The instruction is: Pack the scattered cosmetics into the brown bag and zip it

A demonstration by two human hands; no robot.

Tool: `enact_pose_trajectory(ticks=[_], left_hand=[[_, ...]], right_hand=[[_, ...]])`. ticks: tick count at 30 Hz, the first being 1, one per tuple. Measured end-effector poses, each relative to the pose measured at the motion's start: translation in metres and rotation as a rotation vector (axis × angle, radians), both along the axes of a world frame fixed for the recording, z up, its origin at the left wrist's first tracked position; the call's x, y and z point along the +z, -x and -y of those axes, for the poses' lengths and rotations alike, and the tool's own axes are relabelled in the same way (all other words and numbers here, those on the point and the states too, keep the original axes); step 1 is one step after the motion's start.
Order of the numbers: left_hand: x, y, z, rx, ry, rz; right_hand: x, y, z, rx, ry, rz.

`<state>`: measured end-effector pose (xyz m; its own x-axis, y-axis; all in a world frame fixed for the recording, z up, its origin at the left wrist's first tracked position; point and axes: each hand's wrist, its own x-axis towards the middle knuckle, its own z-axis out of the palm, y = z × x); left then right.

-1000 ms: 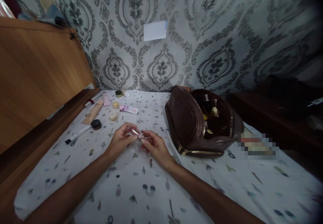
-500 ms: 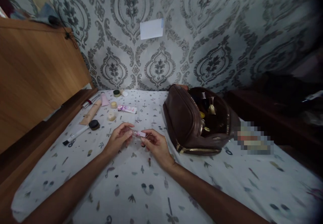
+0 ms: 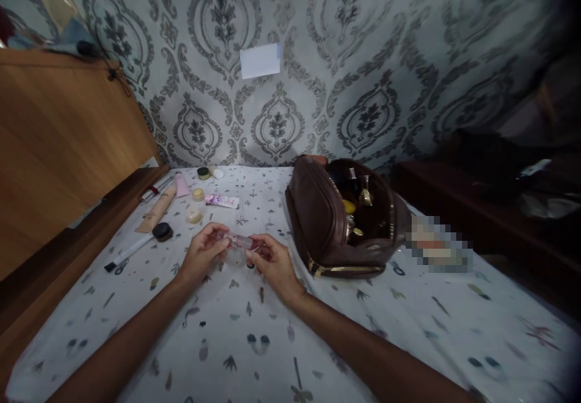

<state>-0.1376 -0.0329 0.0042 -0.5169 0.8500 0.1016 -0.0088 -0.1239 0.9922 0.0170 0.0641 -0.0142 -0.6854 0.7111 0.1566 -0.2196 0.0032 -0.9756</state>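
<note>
Both my hands meet above the patterned white sheet (image 3: 254, 342) and hold a small clear tube with a pink tint (image 3: 239, 241) between them. My left hand (image 3: 202, 255) pinches the tube's left end with curled fingers. My right hand (image 3: 271, 264) grips the right end, fingers closed round it. The tube lies roughly level. An open brown toiletry bag (image 3: 324, 221) stands just right of my hands, with small bottles showing inside.
Cosmetics lie at the back left: a beige tube (image 3: 157, 209), a pink-printed tube (image 3: 221, 201), small round jars (image 3: 198, 194), a black-lidded pot (image 3: 162, 231) and a brush (image 3: 124, 253). A wooden headboard (image 3: 68, 149) rises on the left. Patterned wallpaper with a white card (image 3: 259, 60) is behind.
My hands have kept hold of the small tube, turning it closer to level. The view has shifted a little, so everything sits slightly further left in the picture.
</note>
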Motion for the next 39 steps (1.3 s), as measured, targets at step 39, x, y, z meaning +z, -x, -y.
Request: enact_pose_trajectory(ticks=[39], left_hand=[[0.201,-0.109,-0.253,-0.568,0.305,-1.581]], right_hand=[[-0.009,0.013,-0.001,-0.111,0.092,0.118]])
